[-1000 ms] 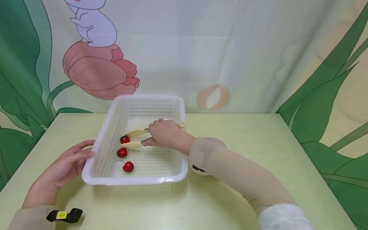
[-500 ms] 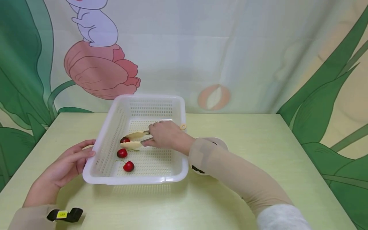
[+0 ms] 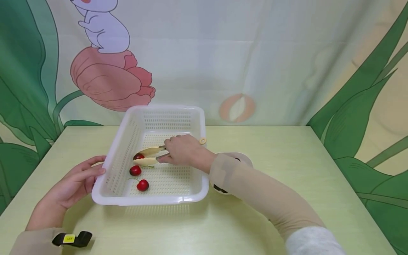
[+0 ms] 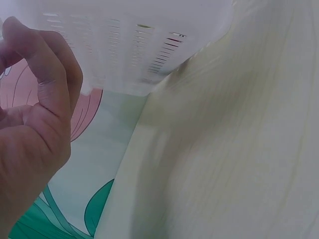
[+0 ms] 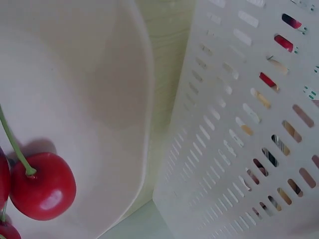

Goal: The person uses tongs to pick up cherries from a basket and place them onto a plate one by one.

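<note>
A white perforated basket (image 3: 170, 200) stands on the table in the head view. My left hand (image 3: 76, 180) holds its left rim, thumb near the edge; in the left wrist view the bent fingers (image 4: 52, 74) are beside the basket wall. Reaching over the right rim, my right hand (image 3: 185, 150) grips tongs (image 3: 148, 162) with cream tips. The tips lie on both sides of a dark red cherry (image 3: 139, 156), partly covering it. Nearer the front are a second cherry (image 3: 135, 170) and a third cherry (image 3: 142, 185) on the basket floor.
A white bowl (image 3: 244, 158) stands right of the basket, mostly covered by the right forearm. In the right wrist view cherries with green stems, one a bright red cherry (image 5: 45, 186), lie in it. A printed curtain (image 3: 280, 63) hangs behind the table (image 3: 271, 141).
Over the second, the tong tips have come slightly closer together around the far cherry, and the right hand has dropped slightly. The left hand and basket stay in place.
</note>
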Demonstrator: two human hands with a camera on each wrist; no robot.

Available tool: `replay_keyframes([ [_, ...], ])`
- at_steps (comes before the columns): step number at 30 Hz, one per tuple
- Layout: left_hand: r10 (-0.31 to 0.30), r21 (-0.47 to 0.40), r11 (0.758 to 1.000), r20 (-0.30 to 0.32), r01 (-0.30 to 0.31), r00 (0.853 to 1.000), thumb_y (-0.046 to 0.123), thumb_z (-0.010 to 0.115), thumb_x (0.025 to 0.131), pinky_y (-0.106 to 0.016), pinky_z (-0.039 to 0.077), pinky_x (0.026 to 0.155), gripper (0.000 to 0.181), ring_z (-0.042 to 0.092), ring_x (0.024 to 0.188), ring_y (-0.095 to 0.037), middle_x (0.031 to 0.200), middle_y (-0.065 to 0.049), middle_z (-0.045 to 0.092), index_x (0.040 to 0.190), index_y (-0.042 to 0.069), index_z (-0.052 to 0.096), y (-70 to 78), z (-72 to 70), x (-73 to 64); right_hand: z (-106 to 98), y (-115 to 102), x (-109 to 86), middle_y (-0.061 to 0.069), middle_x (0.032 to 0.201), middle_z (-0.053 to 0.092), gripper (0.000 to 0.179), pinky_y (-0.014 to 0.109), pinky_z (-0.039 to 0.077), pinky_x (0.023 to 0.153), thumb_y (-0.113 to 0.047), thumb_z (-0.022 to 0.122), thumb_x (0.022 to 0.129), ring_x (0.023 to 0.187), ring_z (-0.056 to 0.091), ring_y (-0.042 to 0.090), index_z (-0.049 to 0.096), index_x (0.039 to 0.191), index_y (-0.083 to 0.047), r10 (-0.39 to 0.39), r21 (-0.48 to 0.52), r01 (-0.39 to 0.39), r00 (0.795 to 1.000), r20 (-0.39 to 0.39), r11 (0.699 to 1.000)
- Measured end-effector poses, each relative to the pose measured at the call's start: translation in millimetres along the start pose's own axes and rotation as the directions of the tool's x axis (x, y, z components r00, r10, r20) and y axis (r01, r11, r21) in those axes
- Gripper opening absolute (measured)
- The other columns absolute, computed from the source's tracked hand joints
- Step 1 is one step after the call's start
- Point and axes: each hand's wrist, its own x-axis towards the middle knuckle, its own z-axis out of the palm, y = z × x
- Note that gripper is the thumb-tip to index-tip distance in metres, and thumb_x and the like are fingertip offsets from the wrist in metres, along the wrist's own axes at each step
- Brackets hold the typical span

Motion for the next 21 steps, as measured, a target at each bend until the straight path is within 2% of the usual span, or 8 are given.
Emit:
replay_keyframes([
  [8, 0.000, -0.001, 1.000, 0.004, 0.000, 1.000, 0.004, 0.039, 0.109, -0.040, 0.058, 0.088, 0.030, 0.071, 0.106, -0.023, 0.126, -0.002, 0.068, 0.135, 0.017, 0.044, -1.7, -1.7, 1.0, -2, 2, -2.3, -0.001, 0.085, 0.062, 0.059, 0.033, 0.055, 0.066, -0.070, 0.045, 0.099, 0.079, 0.063, 0.015, 0.062, 0.099, -0.013, -0.002, -0.019, 0.002, 1.000, -0.015, 1.000],
  [21, 0.009, -0.013, 1.000, 0.006, -0.009, 1.000, 0.003, 0.038, 0.109, -0.039, 0.058, 0.088, 0.030, 0.071, 0.106, -0.023, 0.126, -0.002, 0.069, 0.134, 0.017, 0.046, -2.3, -1.3, 1.7, -7, 8, -10.7, -0.002, 0.088, 0.061, 0.060, 0.033, 0.054, 0.066, -0.071, 0.041, 0.100, 0.082, 0.063, 0.016, 0.062, 0.105, -0.014, -0.003, -0.006, 0.003, 1.000, -0.028, 1.000],
])
